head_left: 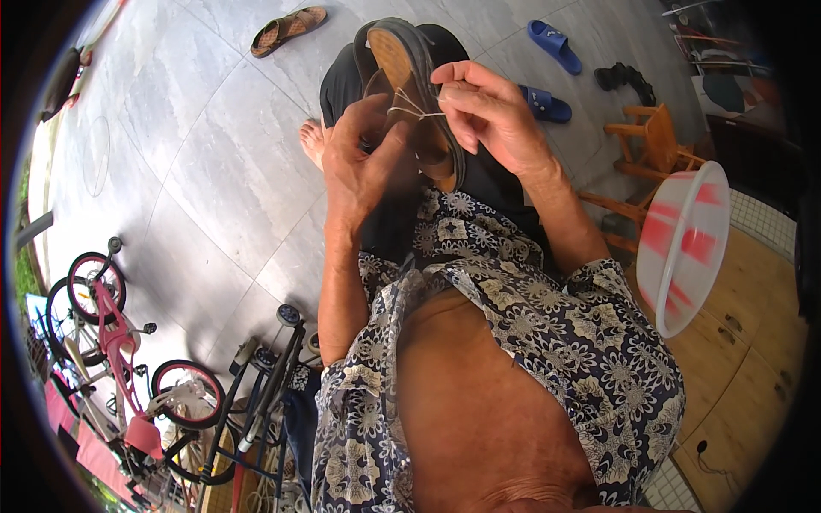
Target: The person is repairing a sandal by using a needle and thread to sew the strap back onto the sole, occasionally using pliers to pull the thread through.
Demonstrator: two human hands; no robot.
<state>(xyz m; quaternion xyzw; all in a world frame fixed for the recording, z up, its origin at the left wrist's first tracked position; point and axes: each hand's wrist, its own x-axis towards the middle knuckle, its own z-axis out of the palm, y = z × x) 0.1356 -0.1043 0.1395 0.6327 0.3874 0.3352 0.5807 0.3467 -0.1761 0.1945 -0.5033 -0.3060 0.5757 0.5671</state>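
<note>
The sandal (404,61) sits on the lap (389,232); tying or stitching its cord (419,114) seems in hand, the right hand (496,115) apparently pinching it, the left hand's (361,162) grip I cannot tell; next probably calls for even tension

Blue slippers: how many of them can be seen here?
2. One blue slipper lies on the floor, upper right; another blue slipper is below it, seemingly partly behind the right hand. Others may be hidden.
</note>
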